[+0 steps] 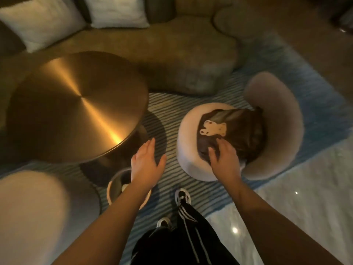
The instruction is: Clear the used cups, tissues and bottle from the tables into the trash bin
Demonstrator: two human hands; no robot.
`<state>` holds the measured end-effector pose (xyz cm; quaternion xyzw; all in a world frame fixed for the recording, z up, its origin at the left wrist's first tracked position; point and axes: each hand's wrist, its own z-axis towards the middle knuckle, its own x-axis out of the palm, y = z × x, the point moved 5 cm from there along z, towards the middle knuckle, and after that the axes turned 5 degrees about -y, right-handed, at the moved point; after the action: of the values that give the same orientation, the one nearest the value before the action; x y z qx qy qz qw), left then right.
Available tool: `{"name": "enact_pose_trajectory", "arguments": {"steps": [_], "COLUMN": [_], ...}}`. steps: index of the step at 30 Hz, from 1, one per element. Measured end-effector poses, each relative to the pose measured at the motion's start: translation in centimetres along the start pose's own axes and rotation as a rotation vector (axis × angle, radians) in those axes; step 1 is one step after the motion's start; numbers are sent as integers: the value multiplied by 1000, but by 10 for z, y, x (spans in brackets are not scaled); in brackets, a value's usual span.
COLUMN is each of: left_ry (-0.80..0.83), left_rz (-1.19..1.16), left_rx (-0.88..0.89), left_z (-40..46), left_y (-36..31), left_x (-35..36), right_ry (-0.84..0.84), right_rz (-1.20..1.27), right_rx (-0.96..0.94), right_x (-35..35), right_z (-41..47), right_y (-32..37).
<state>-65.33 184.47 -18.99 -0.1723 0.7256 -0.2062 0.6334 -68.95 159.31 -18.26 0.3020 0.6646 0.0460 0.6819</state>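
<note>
A round trash bin (114, 185) stands on the striped rug below the table, partly hidden by my left forearm; something pale lies inside it. My left hand (147, 159) hovers open above the bin's far rim, fingers spread, holding nothing. My right hand (223, 155) rests on the near edge of a dark brown cushion (238, 131) with a white bear print, fingers curled on the fabric. The cushion lies on a pale round chair (191, 159). The round brass table (76, 104) at left shows a bare top. No cups, tissues or bottle are visible.
A beige sofa (172, 54) with white pillows (38, 22) runs along the back. A pale fuzzy seat (28, 207) sits at the lower left. The chair's curved backrest (282, 121) stands at right. My legs and sneakers (182, 196) are on the rug, glossy tile floor (286, 188) to the right.
</note>
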Motion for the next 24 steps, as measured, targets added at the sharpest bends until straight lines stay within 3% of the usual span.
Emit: {"name": "enact_pose_trajectory", "arguments": {"steps": [10,16,20,24], "left_ry": [215,258,248,157], "left_rz": [33,25,11,30], "left_rx": [447,619,667,575], "left_z": [-2,1,18,47], "left_y": [-199,-316,-408,-502], "left_x": [103,174,236,297], "right_ry": [-311,-449,-459,-436], "right_rz": [54,74,69,27], "right_rx": [457,596,611,578], "right_x": [-104,-154,-198,-258], "right_z": [-73,-72,-36,21], "right_y": [-186,-297,-398,-493]}}
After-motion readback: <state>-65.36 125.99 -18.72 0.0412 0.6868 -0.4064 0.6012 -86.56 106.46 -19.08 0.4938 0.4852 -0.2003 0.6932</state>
